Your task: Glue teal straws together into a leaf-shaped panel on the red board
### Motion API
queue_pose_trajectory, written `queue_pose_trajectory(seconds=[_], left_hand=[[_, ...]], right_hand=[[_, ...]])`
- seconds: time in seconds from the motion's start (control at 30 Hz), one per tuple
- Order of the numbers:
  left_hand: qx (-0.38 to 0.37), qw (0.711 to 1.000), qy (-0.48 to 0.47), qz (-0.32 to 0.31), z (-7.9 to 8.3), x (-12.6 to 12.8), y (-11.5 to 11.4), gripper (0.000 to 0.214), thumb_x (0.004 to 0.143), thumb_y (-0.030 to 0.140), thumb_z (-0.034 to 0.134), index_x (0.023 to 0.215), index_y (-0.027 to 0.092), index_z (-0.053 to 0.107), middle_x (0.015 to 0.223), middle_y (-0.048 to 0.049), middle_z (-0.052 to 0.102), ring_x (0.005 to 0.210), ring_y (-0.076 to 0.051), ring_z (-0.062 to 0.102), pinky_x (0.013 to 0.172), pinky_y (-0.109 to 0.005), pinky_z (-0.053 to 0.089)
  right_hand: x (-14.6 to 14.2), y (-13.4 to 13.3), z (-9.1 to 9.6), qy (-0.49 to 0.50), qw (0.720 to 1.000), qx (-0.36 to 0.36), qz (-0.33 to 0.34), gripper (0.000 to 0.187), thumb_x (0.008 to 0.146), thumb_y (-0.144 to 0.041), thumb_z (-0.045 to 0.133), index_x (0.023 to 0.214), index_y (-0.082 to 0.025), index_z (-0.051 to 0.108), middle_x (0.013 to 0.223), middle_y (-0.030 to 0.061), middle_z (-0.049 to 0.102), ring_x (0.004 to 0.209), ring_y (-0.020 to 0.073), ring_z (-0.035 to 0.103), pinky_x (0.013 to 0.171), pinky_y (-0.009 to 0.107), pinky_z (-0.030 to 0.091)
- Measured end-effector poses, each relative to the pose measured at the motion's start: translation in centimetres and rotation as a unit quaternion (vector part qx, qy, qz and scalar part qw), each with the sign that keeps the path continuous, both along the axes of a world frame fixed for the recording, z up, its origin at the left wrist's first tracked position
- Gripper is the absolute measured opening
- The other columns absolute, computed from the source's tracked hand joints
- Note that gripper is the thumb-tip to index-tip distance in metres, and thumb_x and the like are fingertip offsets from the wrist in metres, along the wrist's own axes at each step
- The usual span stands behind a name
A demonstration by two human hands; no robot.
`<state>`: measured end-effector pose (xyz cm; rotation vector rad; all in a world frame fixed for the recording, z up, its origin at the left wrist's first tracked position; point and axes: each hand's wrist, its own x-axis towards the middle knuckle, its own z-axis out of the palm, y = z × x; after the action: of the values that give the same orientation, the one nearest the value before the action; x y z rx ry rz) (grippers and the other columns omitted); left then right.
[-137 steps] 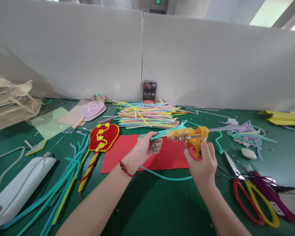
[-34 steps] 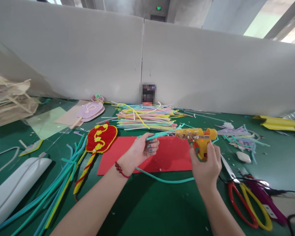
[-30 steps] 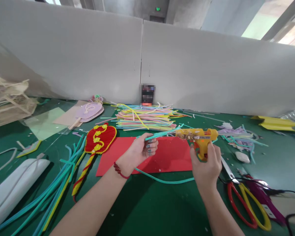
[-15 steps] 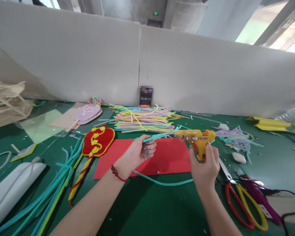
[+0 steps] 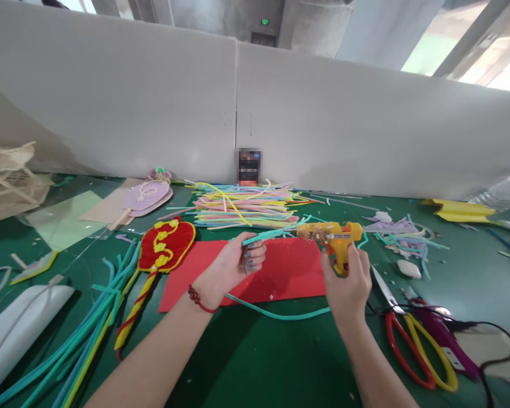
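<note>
My left hand is closed, pinching turquoise pipe cleaners that stick out to the right. A long loose strand of the same turquoise curves below it, over the green table. My right hand is wrapped round the handle of a yellow hot glue gun, whose crusted nozzle points left at the far end of the pipe cleaners. Whether the tip touches them I cannot tell. Under the hands lies a red sheet. Left of it rests a red fan-shaped piece with yellow trim and a striped handle.
Many coloured pipe cleaners are heaped at the back, before a white partition. Red-and-yellow scissors lie at right beside a purple power strip with a black cord. Turquoise and blue strands and a white object occupy the left.
The whole scene has shifted slightly left in view. My hands keep the same hold on the pipe cleaners and the glue gun, with the nozzle still by the strands' end.
</note>
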<state>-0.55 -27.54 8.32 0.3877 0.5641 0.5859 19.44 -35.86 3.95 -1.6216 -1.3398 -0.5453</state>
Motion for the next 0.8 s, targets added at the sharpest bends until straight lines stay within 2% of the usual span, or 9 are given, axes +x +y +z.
queue_pose_trajectory(seconds=[0.27, 0.8], left_hand=[[-0.013, 0.999, -0.045, -0.007, -0.77, -0.42, 0.40, 0.037, 0.091, 0.019, 0.032, 0.055, 0.019, 0.029, 0.049, 0.0054, 0.024, 0.038, -0.007, 0.026, 0.037, -0.020, 0.026], [-0.026, 0.999, -0.040, -0.009, -0.65, -0.46, 0.40, 0.034, 0.091, 0.019, 0.032, 0.057, 0.021, 0.025, 0.050, 0.0058, 0.024, 0.038, -0.008, 0.027, 0.036, -0.020, 0.026]], right_hand=[[0.06, 0.30, -0.27, 0.072, 0.996, -0.042, 0.008, 0.027, 0.085, -0.030, 0.055, 0.108, -0.015, 0.057, 0.080, 0.0025, 0.050, 0.063, 0.0136, 0.046, 0.058, 0.028, 0.043], [0.17, 0.53, -0.68, 0.124, 0.989, -0.072, 0.020, 0.026, 0.085, -0.033, 0.054, 0.105, -0.016, 0.057, 0.082, 0.0027, 0.050, 0.065, 0.0140, 0.046, 0.058, 0.027, 0.041]])
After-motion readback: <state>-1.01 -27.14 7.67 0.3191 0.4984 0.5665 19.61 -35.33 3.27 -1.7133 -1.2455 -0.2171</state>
